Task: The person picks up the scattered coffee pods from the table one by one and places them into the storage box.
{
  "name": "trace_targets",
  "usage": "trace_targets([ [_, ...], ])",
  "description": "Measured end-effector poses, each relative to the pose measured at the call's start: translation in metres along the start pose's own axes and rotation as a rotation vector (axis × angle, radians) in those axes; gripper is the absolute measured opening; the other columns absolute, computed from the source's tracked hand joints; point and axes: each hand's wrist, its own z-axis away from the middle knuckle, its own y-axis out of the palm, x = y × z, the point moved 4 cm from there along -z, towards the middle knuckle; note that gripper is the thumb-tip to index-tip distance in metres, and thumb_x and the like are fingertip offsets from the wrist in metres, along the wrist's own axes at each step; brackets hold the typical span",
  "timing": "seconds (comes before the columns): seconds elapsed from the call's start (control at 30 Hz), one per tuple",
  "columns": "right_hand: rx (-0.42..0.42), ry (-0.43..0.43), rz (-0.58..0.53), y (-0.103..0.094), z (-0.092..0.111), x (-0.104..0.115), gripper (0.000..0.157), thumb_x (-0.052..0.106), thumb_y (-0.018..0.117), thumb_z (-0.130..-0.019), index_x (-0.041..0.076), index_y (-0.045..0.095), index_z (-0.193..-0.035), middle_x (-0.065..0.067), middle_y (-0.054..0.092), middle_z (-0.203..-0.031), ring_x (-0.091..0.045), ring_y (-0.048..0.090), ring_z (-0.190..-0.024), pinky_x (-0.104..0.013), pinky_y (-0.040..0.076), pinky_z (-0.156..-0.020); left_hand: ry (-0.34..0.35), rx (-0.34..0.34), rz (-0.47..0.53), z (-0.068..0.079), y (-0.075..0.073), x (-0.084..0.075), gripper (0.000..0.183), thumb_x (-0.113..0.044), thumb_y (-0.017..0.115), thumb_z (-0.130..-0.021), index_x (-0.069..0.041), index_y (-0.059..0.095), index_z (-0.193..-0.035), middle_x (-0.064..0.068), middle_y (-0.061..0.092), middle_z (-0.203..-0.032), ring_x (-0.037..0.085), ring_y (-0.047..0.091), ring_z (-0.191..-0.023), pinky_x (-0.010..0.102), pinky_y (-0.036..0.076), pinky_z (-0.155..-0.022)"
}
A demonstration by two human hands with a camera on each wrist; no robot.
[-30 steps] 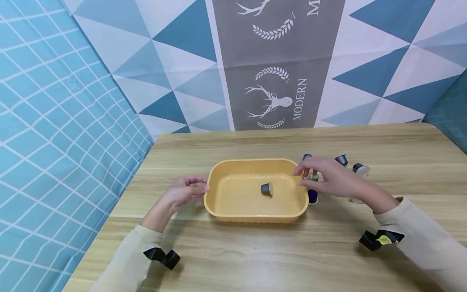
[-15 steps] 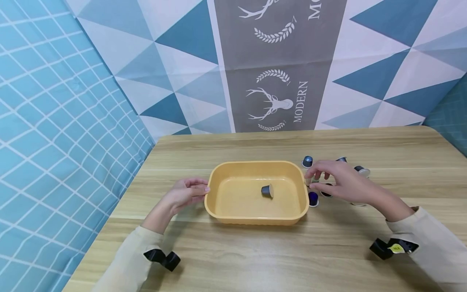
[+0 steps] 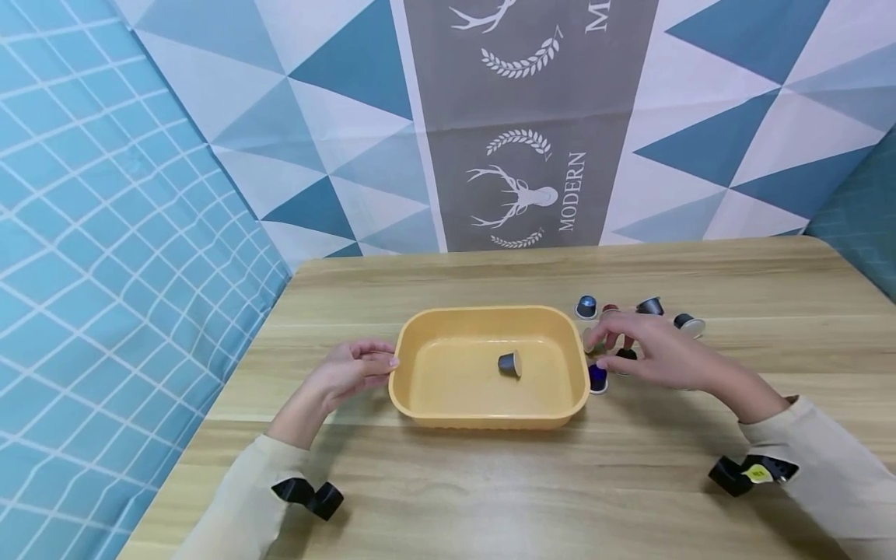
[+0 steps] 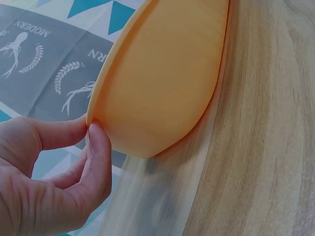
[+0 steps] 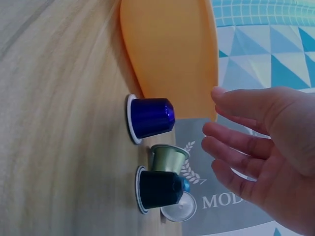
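One dark capsule (image 3: 506,365) is contained in tray (image 3: 490,422), pinched by left hand (image 3: 354,371). Loose capsules (image 5: 151,118) are left beside it, some perhaps hidden; nothing is gripped by right hand (image 3: 654,350), fingers (image 5: 238,140) parted.

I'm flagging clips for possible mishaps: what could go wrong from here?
The right hand hovers near the shiny dark-blue cup-shaped capsule standing beside the yellow rounded-rectangular plastic tray; a stray brush could knock that capsule over.

The left hand pinches the tray at one end, so a tug might shift or tip it, and the dark-grey tapered capsule lying on its side inside could roll.
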Motion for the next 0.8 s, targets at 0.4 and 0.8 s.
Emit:
trace_targets([
  [0.4,0.138,0.129,-0.006,0.01,0.003,-0.006,0.024,0.013,0.076,-0.081,0.019,0.067,-0.102,0.006,0.068,-0.096,-0.01,0.061,-0.084,-0.022,0.055,-0.068,0.001,-0.001,0.014,0.0,0.001,-0.001,0.038,-0.005,0.063,-0.091,0.009,0.05,-0.123,-0.002,0.064,-0.094,0.004,0.064,-0.085,0.019,0.058,-0.08],
  [0.8,0.186,0.076,-0.003,0.019,0.006,-0.006,0.023,0.013,0.075,-0.082,0.018,0.066,-0.102,0.005,0.067,-0.098,-0.009,0.058,-0.081,-0.021,0.053,-0.066,-0.009,-0.006,0.01,0.003,0.002,-0.002,0.039,-0.005,0.063,-0.09,0.01,0.049,-0.123,-0.001,0.064,-0.093,0.007,0.064,-0.085,0.021,0.058,-0.08],
])
